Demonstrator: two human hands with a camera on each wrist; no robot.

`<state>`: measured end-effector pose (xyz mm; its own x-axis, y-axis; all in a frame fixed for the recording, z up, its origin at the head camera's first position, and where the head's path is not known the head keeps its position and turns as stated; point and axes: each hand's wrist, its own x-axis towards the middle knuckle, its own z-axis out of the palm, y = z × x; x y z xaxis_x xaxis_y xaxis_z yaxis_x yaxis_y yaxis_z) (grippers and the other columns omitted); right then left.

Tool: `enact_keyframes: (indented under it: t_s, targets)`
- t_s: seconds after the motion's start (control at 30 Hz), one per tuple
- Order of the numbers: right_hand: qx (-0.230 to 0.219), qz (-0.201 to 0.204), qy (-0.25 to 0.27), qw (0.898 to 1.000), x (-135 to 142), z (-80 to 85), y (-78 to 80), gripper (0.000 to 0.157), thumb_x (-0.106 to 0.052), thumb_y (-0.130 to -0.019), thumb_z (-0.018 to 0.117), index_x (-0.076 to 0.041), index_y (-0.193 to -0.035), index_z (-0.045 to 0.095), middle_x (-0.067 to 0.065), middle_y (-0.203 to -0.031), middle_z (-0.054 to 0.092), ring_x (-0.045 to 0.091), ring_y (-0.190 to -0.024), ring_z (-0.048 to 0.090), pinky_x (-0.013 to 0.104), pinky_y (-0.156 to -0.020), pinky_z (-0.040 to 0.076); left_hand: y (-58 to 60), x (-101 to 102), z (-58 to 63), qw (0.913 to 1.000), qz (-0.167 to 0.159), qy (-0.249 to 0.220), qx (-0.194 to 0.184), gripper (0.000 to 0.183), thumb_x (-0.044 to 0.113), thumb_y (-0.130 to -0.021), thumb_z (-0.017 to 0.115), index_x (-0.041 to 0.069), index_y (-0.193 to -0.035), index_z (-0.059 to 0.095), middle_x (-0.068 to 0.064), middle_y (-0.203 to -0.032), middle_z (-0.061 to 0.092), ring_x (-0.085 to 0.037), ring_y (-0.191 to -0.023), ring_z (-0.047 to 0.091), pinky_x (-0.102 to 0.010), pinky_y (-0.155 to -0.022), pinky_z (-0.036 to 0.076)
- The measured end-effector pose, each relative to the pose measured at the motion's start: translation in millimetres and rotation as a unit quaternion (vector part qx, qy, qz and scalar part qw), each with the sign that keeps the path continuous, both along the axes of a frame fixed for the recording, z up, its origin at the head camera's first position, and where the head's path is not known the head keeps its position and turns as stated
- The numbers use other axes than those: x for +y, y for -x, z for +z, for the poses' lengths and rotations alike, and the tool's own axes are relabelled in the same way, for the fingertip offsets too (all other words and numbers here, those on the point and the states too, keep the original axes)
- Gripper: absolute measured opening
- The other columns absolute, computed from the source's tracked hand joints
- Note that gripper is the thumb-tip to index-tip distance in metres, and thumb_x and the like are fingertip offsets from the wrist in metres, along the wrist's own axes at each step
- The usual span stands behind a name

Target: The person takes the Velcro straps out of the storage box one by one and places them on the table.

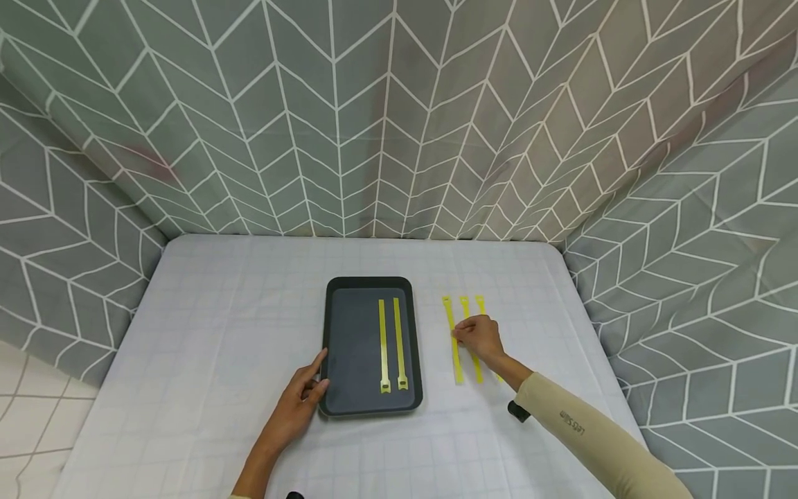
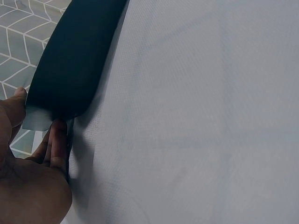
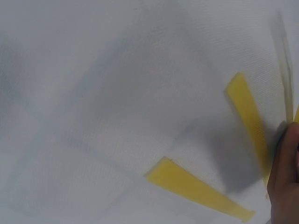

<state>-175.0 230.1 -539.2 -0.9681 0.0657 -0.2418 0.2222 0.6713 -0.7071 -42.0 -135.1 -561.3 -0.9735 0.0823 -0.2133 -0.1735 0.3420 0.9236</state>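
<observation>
Yellow strap (image 1: 457, 364) at right of dark tray (image 1: 352, 346), leftmost of three; your right hand (image 1: 480, 335) pinches it between thumb and fingers. Two neighbouring straps (image 1: 464, 305) just beside it, partly hidden by your hand and arm. Tray near, holding two more straps (image 1: 384, 339) side by side. Your left hand (image 1: 296, 398) grips tray's left edge. White cloth (image 1: 231, 312) below; grey patterned curtain (image 1: 361, 125) behind.

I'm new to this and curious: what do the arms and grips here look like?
They're a person's. The left grip and right grip are bare human hands, without gloves. The right sleeve is beige with dark lettering, apparently "Let's Slim"; a small black piece shows beside it.
</observation>
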Motion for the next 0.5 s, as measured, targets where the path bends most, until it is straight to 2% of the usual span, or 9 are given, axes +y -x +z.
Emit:
enact_keyframes:
  t_s: [0.17,0.5]
  targets:
    - [0.027,0.018,-0.050,0.998,-2.2,1.8,-1.5,0.010,-0.008,-0.087,0.076,0.001,-0.090,0.077,0.014,-0.080,0.075,0.018,-0.065,0.072,0.029,-0.059,0.056,0.5,-0.2,-1.4,1.0000,0.000,0.001,-0.001,0.060,0.027,-0.103,0.058,0.027,-0.158,0.033,-0.012,-0.141,0.048,-0.011,-0.096,0.052,-0.025,-0.087,0.045]
    - [0.039,0.022,-0.069,0.997,-0.1,-0.7,0.5,0.010,-0.008,-0.086,0.077,0.001,-0.089,0.078,0.009,-0.074,0.074,0.014,-0.063,0.069,0.028,-0.056,0.053,0.0,0.0,-2.5,1.0000,-0.001,0.003,0.004,0.060,0.026,-0.103,0.058,0.025,-0.158,0.034,-0.012,-0.140,0.049,-0.010,-0.095,0.051,-0.025,-0.086,0.045]
